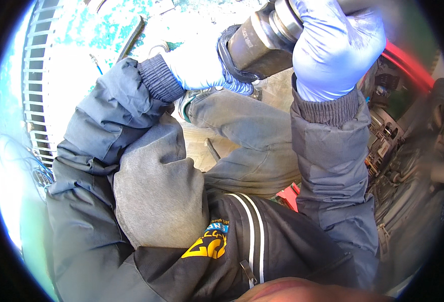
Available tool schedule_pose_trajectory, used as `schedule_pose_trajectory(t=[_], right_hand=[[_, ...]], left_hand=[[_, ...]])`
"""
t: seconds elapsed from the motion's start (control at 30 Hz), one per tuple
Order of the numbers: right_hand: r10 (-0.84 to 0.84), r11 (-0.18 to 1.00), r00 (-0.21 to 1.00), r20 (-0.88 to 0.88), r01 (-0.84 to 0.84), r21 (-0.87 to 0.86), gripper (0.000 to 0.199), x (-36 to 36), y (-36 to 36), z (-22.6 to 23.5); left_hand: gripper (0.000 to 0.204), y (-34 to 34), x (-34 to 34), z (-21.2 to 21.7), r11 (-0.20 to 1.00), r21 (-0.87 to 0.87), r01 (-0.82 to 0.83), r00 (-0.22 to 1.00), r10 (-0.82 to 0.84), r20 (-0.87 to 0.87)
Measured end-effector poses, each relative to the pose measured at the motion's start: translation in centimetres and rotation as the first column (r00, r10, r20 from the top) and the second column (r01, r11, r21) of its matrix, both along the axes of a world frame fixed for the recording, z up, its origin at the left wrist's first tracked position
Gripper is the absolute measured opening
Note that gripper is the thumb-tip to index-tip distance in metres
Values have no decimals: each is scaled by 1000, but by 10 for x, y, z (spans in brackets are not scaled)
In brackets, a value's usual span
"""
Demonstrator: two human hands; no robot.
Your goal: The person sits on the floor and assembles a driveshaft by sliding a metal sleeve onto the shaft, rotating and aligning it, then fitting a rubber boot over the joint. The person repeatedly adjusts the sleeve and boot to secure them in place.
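Note:
A dark cylindrical tool body (pixel 254 43) with a metal collar sits at the top of the view, pointing up to the right. My left hand (pixel 202 65), in a light blue glove, wraps around its rear end. Gripping the metal front part near the collar is my right hand (pixel 335 45), also in a blue glove. Both forearms wear dark padded jacket sleeves. The tool's tip is hidden behind my right hand.
My grey trouser legs (pixel 247 131) fill the middle. A red frame bar (pixel 408 63) and machinery with cables (pixel 388 136) lie at the right. A white slatted grille (pixel 35 90) and a worn teal floor (pixel 96 30) lie at the left.

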State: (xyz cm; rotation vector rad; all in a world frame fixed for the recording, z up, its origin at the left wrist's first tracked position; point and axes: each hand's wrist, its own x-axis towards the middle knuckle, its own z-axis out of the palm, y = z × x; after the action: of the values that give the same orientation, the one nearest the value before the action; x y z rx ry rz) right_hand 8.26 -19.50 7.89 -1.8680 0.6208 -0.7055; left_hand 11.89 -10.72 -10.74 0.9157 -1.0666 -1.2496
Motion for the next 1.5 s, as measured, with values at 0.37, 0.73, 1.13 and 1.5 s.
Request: schedule_pose_trajectory(t=[0.37, 0.73, 1.13, 1.5], right_hand=[[44, 998, 992, 118, -49, 38, 13, -2, -11, -4], [45, 997, 986, 160, -55, 57, 12, -5, -15, -7], [55, 994, 977, 206, -73, 78, 10, -4, -20, -11], [61, 991, 965, 254, -90, 104, 9, -6, -21, -16]], left_hand=[[70, 3, -7, 3, 999, 36, -34, 996, 31, 86], [71, 10, -9, 5, 995, 65, -71, 989, 61, 135], [72, 10, -8, 9, 989, 84, -121, 977, 103, 187], [61, 15, -14, 21, 963, 175, -205, 966, 170, 195]])
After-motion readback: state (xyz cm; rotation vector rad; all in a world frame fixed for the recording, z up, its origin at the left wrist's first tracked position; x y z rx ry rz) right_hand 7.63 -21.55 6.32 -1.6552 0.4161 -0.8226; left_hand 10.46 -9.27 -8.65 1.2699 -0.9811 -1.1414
